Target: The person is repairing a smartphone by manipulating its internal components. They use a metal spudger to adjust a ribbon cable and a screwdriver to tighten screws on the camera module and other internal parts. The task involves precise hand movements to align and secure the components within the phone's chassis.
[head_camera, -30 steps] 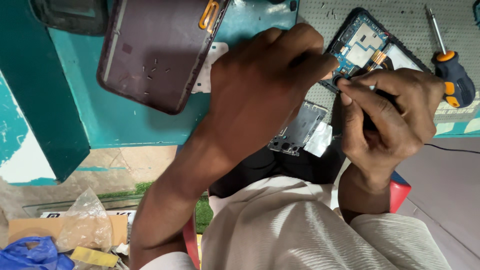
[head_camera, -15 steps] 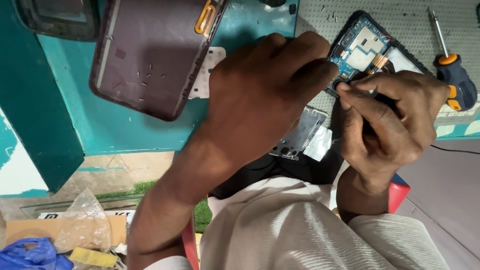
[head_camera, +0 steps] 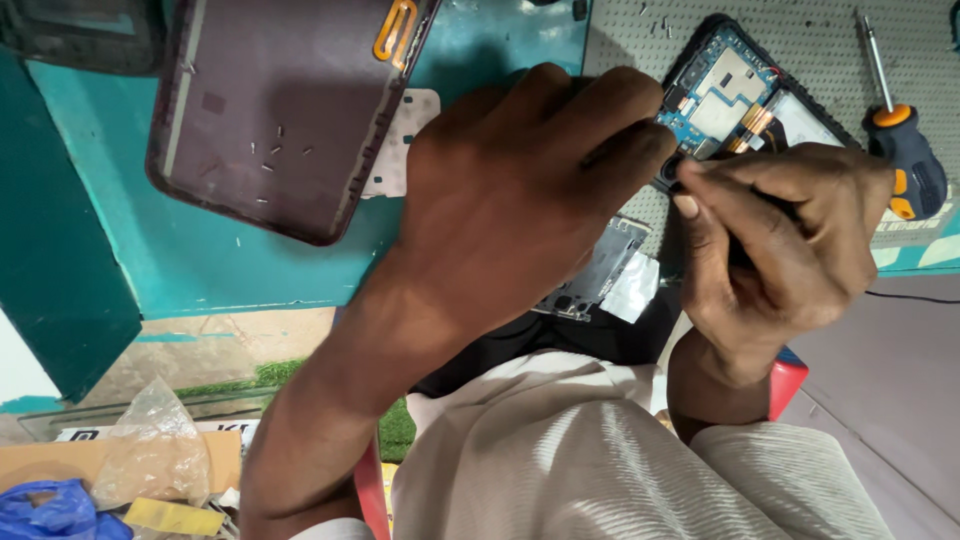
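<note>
Hands at an opened black handset, back off, blue circuit board and pale metal shields bared, lying on a grey perforated mat at the far right of the teal table. Left hand laid over the near edge of the handset, fingers curled down and pressing it flat. Right hand pinched shut around something thin and dark, the tip meeting a small round black part at the board's lower corner; what that tool is, cannot tell.

Best done with the steadying hand kept low and the pinch light, working the tip close beside the orange flex strips without levering against them. Worth keeping the loose bits together.

Close by: a silvery stamped metal plate with a strip of white tape at the table's edge, partly under the wrist; a glossy maroon plastic back cover, rounded at the corners, inner face up, dotted with tiny screws, an orange oval ring near its top; an orange-and-black-handled screwdriver with a slim steel shaft, well to the right.
</note>
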